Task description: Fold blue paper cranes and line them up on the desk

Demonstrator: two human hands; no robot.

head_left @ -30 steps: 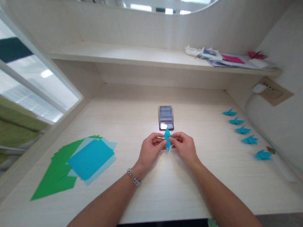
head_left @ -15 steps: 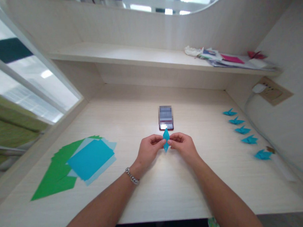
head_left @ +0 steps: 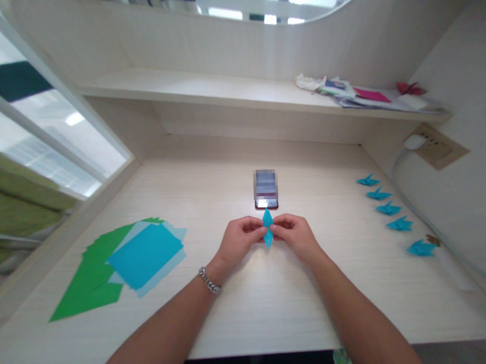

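Observation:
A small piece of folded blue paper (head_left: 267,219), narrow and diamond-shaped with pointed ends, is upright between my hands at the middle of the desk. My left hand (head_left: 243,236) pinches its left edge between thumb and fingers. From the other side, my right hand (head_left: 294,232) pinches the right edge in the same way. Both thumbs press near the middle of the paper. Just beyond its top point lies a phone (head_left: 266,189) with a blurred screen.
Several folded blue paper cranes (head_left: 388,208) stand in a row at the right, beside a white cable (head_left: 417,213). Blue paper sheets (head_left: 148,255) overlap green sheets (head_left: 85,280) on the left. Papers (head_left: 359,95) lie on the shelf (head_left: 208,90) above the desk (head_left: 194,168).
The folded paper has shifted slightly down and toward the right, and its lower half looks wider. Both hands keep their pinch on it.

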